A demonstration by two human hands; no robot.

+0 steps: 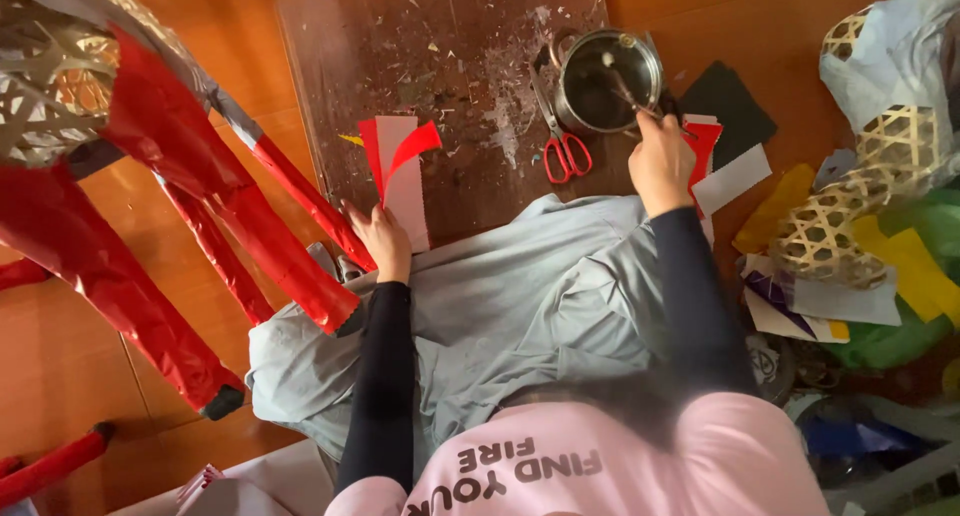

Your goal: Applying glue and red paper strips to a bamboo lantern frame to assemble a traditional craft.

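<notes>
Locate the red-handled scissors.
In the head view, the red-handled scissors lie on the brown board, just left of the metal pot.

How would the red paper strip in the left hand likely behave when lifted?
Probably floppy: the red paper strip already curls over at its top above the left hand. Likely very light, being thin sheet. It may tear or crease easily if tugged.

Red and white paper strips (398,171) are held upright over the board; a brush (625,88) is dipped in the steel pot (608,79).
</notes>
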